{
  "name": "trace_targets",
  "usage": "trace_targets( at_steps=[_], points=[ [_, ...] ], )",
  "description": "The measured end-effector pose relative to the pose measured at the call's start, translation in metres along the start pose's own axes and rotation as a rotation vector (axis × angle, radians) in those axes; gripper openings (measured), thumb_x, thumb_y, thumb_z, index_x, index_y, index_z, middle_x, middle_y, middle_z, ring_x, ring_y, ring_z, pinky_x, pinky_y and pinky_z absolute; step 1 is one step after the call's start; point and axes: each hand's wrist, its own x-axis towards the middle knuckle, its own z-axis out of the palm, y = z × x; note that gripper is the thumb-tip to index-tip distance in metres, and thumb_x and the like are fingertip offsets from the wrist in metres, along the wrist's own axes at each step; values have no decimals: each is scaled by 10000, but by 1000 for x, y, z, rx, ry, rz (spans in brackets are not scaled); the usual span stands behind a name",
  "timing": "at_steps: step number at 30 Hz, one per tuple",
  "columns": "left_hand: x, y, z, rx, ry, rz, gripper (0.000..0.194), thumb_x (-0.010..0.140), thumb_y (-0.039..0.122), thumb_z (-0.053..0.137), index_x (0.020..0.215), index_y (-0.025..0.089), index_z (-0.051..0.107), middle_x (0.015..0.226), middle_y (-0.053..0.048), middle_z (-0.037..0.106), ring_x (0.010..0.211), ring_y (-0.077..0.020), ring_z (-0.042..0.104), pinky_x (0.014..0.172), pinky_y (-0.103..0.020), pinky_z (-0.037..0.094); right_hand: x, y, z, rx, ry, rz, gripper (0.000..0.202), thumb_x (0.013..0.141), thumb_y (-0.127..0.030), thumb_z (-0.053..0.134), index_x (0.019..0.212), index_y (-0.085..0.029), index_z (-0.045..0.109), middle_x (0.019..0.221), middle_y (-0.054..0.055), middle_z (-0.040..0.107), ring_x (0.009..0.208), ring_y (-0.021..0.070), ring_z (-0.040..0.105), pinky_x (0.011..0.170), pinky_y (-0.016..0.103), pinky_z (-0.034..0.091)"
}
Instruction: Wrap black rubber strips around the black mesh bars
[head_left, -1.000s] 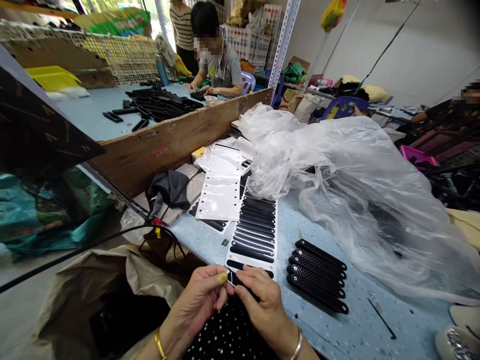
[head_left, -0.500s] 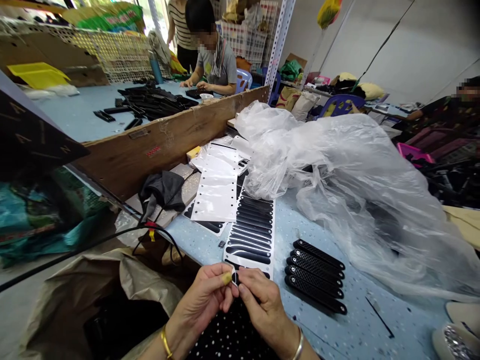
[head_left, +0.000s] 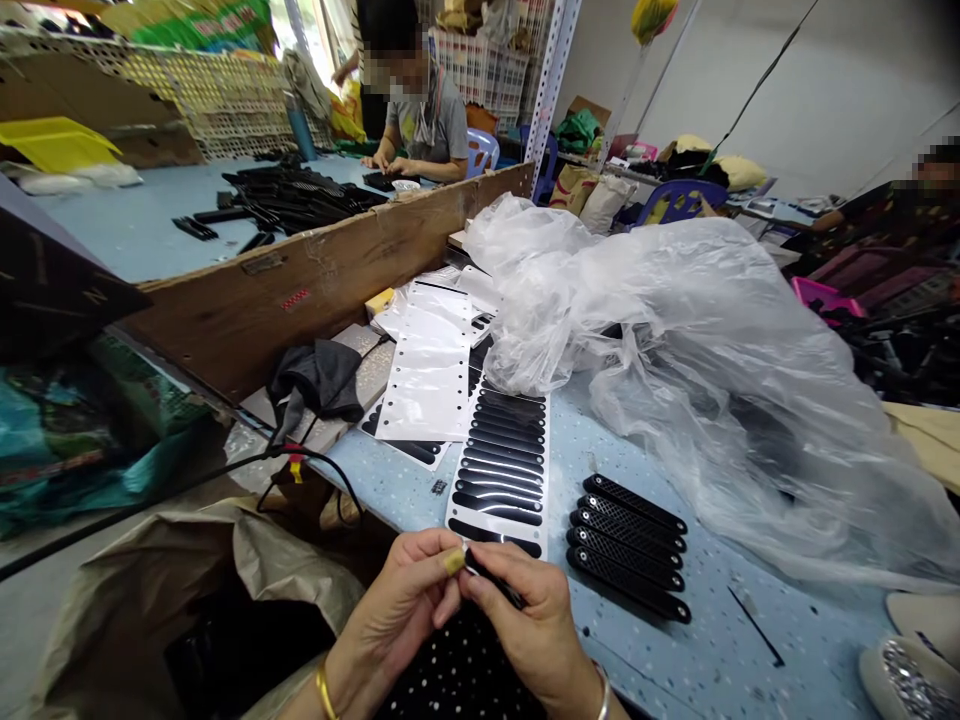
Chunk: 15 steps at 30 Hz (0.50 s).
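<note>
Just past the table's near edge, my two hands meet fingertip to fingertip. My right hand (head_left: 529, 605) is closed on a slim black strip (head_left: 496, 580), which slants between thumb and fingers. My left hand (head_left: 420, 585), with a yellowish covering on the thumb, pinches at the strip's far end, where a small bit of white shows. Behind the hands lies a white sheet (head_left: 456, 512) bearing rows of black round-ended strips. To the right, several black bars (head_left: 628, 545) with a cross-hatched surface and a hole at the ends lie side by side.
A big clear plastic bag (head_left: 697, 330) covers the table's right side. White punched sheets (head_left: 427, 370) and a dark cloth (head_left: 322, 380) lie left. A wooden board (head_left: 330, 260) divides off another table, where a person works. An open sack (head_left: 225, 540) stands lower left.
My right fingers have shifted, and more of the black strip now shows between them. The white curl at my left fingertips shows less. The view has moved slightly.
</note>
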Motion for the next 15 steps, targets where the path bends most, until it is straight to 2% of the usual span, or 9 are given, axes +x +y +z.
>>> trace_targets(
  at_steps=[7,11,15],
  points=[
    [3,0,8,52,5,48,245,730,323,806,702,101,704,544,6,591,374,-16,435,418,-139,285,4,1,-2,91,29,85,257,857,-200,672,1088,-284,745,1018,40,758,932,210,709,866,328,566],
    [2,-4,9,135,19,83,254,767,343,777,726,103,705,559,-3,589,399,-43,479,418,-149,303,6,-2,-7,138,48,191,158,851,-272,681,972,-234,774,878,46,763,819,210,706,783,324,571],
    [-1,-4,6,191,12,87,265,775,352,762,729,97,710,586,-26,618,417,-58,501,433,-163,335,7,-3,-3,246,30,287,144,812,-315,724,886,-204,781,855,57,762,794,210,699,754,317,566]
  ],
)
